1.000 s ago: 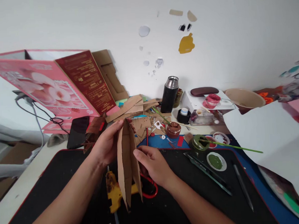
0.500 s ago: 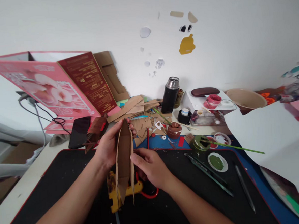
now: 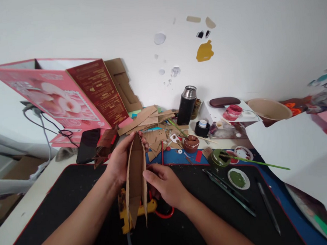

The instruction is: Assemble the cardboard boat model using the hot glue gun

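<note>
A long boat-shaped cardboard piece, with raised side strips and a pointed far end, is held up over the black mat. My left hand wraps round its far left side, with fingertips showing at the far tip. On its right side strip, my right hand pinches the edge between thumb and fingers. Beneath the cardboard lies a yellow hot glue gun, partly hidden. Scissors with red-rimmed handles rest below my right hand, mostly covered by it.
Cardboard scraps are heaped at the back. Open jars of brown paint and green paint stand to the right, near a black flask. A craft knife and a pen lie on the mat. A pink box stands back left.
The view has shifted very slightly, so the background sits a little lower. Both hands keep the same hold on the cardboard piece.
</note>
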`<act>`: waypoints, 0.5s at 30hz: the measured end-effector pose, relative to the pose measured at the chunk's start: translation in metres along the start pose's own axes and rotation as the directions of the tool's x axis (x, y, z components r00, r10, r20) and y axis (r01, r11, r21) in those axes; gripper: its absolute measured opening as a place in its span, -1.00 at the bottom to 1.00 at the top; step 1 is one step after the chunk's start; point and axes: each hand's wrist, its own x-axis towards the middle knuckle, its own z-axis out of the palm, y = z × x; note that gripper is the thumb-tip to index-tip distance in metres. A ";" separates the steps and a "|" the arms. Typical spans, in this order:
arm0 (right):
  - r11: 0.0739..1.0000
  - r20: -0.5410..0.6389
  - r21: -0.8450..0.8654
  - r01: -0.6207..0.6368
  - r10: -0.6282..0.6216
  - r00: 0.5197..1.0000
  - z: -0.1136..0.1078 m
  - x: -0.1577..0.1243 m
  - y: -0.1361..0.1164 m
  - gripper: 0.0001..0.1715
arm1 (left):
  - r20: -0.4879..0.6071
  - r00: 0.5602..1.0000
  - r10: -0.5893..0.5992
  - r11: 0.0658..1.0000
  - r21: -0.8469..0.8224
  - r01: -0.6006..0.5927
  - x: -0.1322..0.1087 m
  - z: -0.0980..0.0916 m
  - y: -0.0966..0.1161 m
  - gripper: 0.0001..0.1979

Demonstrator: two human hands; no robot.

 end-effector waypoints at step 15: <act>0.999 0.011 -0.038 -0.005 0.005 1.000 0.002 0.000 0.002 -0.32 | -0.002 0.999 0.047 0.999 0.007 -0.047 0.004 -0.003 0.000 -0.92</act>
